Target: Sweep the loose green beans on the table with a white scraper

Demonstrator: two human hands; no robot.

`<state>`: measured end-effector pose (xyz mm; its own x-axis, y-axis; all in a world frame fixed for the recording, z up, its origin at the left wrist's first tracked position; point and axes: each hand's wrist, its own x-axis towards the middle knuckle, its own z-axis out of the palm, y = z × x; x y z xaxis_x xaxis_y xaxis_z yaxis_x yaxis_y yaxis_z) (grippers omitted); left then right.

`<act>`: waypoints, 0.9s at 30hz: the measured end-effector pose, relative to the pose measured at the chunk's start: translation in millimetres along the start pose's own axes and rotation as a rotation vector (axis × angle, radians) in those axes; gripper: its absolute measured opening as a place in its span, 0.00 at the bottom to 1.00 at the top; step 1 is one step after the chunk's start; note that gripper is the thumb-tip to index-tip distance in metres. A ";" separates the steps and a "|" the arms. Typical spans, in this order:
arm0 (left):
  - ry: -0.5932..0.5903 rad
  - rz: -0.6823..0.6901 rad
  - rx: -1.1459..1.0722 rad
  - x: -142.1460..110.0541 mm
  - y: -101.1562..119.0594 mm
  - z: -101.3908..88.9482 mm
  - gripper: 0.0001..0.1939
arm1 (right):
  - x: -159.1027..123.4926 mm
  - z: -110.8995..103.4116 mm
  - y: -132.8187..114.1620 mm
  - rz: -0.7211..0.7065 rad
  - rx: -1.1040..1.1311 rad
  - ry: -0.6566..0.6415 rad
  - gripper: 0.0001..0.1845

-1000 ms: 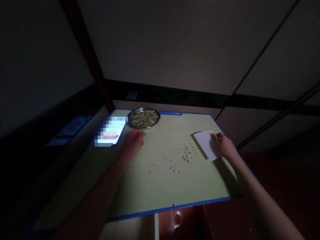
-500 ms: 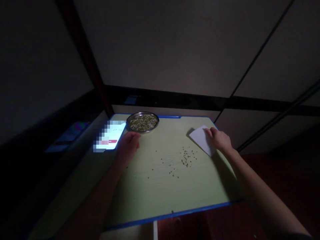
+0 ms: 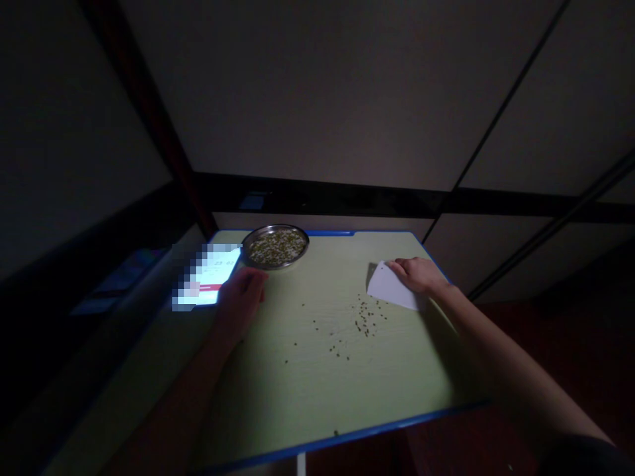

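Note:
My right hand (image 3: pixel 419 274) grips a white piece of paper or thin card (image 3: pixel 391 289) by its far edge, low over the right side of the table. Just left of the card lie small dark green beans or seeds (image 3: pixel 366 320), scattered loosely towards the middle. My left hand (image 3: pixel 242 297) is closed, with fingers curled together, beside a lit screen (image 3: pixel 218 271). Whatever those fingers hold, if anything, is hidden. Beyond the left hand stands a round metal tray (image 3: pixel 276 267) with green and white bits spread across its bottom.
The pale green table (image 3: pixel 317 390) has a blue edge (image 3: pixel 367 433) and stands against a panelled wall (image 3: pixel 317 119) with a dark shiny strip (image 3: pixel 357 201). One small dark bit lies by the front edge. The surroundings are dim.
My right hand has turned the white card so its free edge points more towards the front left, nearer the seeds. My left hand stays closed. The whole view has shifted slightly.

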<state>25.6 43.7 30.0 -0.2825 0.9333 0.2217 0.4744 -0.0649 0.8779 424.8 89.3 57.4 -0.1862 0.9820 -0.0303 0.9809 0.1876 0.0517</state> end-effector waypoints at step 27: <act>-0.042 0.029 0.047 -3.1 0.2 3.9 0.12 | -123.9 -6.7 -39.0 0.020 0.186 0.041 0.31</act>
<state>29.7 42.2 27.9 -0.2333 0.9452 0.2284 0.5206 -0.0770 0.8503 409.3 -39.5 65.8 -0.1651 0.9862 0.0097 0.9772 0.1649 -0.1340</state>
